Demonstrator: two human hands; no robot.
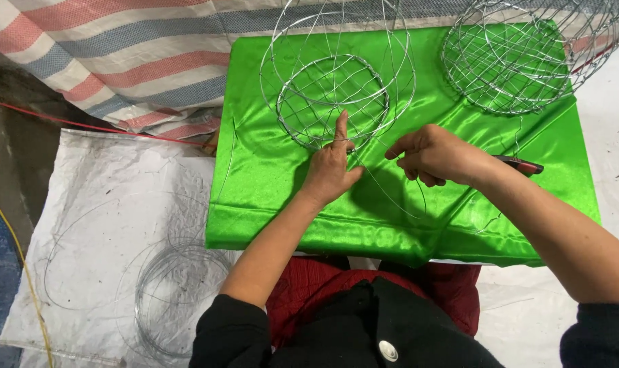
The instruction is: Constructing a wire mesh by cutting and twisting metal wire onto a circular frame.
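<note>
Wire frame [337, 82]: a round cage of thin silver wire, standing on the green cloth [405, 197] at its far middle; a smaller wire ring with a grid of crossed strands forms the near face, larger hoops rise behind it.
Head view, left hand [331, 167]: palm down on the cloth just in front of the frame, forefinger stretched straight and pressing on the lower rim of the grid ring, the other fingers curled loosely; it grips nothing.
Head view, right hand [429, 155]: closed narrowly, fingertips pinched together on a thin loose wire [398, 197] that runs from the frame's lower rim and loops down over the cloth between the hands.
Pliers [524, 165]: red and black handles show just behind the right wrist, lying on the cloth; whether the hand touches them I cannot tell.
Second frame [521, 58]: a similar wire cage at the far right corner of the cloth, well apart from both hands.
Green cloth: shiny satin, spread over a low raised surface in front of the person, its near edge folded down above the lap.
Wire coil [180, 293]: rings of the same thin wire lying on a white sack [105, 204] on the floor, left of the cloth.
Tarp [118, 61]: striped red, blue and white, beyond the cloth at the top left.
Cord [23, 266]: yellow, along the floor at the far left.
</note>
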